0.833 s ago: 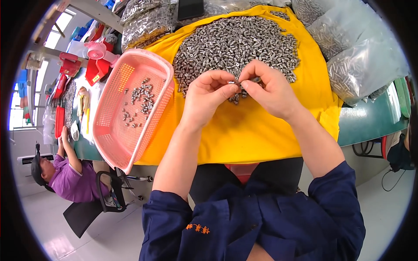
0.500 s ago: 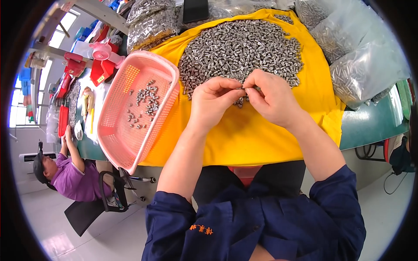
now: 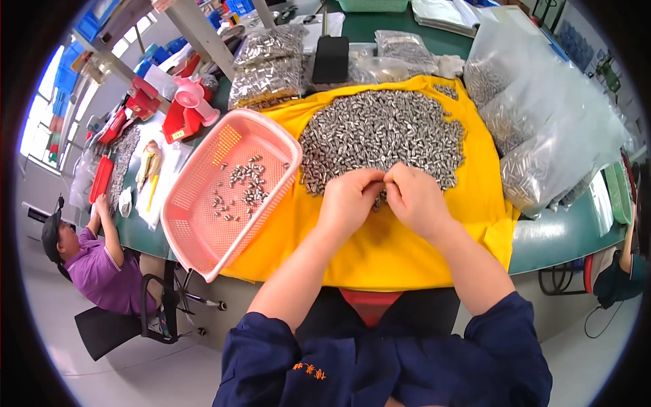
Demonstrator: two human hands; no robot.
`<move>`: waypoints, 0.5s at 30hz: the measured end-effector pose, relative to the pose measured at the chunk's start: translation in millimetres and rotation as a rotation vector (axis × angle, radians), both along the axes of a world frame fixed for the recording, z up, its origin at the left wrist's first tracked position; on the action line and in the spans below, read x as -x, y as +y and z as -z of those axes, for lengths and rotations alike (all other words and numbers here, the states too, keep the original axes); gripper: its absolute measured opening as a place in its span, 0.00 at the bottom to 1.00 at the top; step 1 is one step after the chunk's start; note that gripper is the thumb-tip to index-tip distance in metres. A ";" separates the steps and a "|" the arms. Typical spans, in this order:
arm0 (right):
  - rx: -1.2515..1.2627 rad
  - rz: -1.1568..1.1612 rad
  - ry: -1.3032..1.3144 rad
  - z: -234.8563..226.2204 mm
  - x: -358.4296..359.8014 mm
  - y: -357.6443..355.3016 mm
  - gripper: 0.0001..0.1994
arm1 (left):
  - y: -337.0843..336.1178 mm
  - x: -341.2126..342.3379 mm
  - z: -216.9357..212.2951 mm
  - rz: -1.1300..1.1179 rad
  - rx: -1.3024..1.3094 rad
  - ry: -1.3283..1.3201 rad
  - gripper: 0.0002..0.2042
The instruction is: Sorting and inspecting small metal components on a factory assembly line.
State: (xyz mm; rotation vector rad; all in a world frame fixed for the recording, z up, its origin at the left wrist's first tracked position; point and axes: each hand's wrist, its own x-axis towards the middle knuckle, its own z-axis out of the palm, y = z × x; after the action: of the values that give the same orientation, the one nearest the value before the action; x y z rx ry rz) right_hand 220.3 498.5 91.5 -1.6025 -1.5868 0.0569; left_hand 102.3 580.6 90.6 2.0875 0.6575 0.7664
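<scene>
Here, a pink basket [image 3: 196, 186] at left and clear bags [image 3: 525, 183] at right hold metal pieces [image 3: 253, 194], with a heap [image 3: 380, 129] between. The left hand [image 3: 346, 200] and right hand [image 3: 419, 199] pinch fingers together at its near edge, anything held hidden.

The green table [image 3: 553, 251] bears a yellow cloth [image 3: 400, 261] heaped with metal pieces [image 3: 380, 129], a green tray [image 3: 373, 5] at twelve o'clock from it, clear bags [image 3: 532, 173] between two and three, stacked bags [image 3: 268, 78] between ten and eleven, and a pink basket [image 3: 193, 193] overlapping it at nine.
</scene>
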 end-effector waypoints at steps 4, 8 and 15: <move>0.091 0.074 0.257 -4.7 -2.0 -7.5 0.03 | 3.9 5.6 4.1 -0.047 0.008 0.004 0.06; 0.084 0.037 0.417 -6.6 -3.6 -6.7 0.03 | 11.3 10.5 9.7 -0.035 0.163 -0.182 0.06; 0.026 -0.069 0.551 -8.8 -6.7 -2.2 0.03 | 18.2 10.4 8.6 0.195 0.981 -0.392 0.06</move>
State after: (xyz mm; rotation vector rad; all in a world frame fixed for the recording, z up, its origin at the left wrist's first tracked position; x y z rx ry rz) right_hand 227.0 496.3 100.4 -1.3926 -1.2084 0.5136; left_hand 92.0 598.8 82.0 1.0482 0.4575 0.5478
